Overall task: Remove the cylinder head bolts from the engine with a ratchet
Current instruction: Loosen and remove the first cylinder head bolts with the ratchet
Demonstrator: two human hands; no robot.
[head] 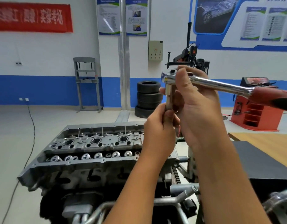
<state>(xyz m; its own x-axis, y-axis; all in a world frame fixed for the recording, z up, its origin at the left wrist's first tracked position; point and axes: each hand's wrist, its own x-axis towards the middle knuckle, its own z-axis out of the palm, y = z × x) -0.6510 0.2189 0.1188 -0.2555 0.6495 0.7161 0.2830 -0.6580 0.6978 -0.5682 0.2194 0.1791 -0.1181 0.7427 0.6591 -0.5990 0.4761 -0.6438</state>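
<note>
1. The engine [91, 152] sat low in the head view, its grey cast-metal cylinder head [94, 143] open on top; round wells and a row of shiny valve springs [91, 156] lay in its two long bays.
2. Both hands were raised above the engine's right end, well clear of it.
3. The right hand [197, 101] was closed around the neck of the ratchet [220, 85], thumb up by its round head.
4. The ratchet had a polished chrome shaft and a red-and-black grip that ran off to the right.
5. A short metal socket or extension [169, 96] hung down from the ratchet head.
6. The left hand [160, 130] pinched the lower end of that piece with curled fingers; what was in it, if anything, could not be told.
7. A stack of black rubber tyres [147, 99] stood on the floor by the blue-and-white wall.
8. A red shelf unit [255, 115] with open slots stood at right, a black tyre machine [191, 59] behind the hands.
9. A grey press frame [86, 83] stood at left.
10. A red banner [31, 17] carried white Chinese characters, too blurred to read; the wall posters [121, 16] were also unreadable.
11. A wood-topped table [268, 143] with a black mat [260, 162] lay at right.
</note>
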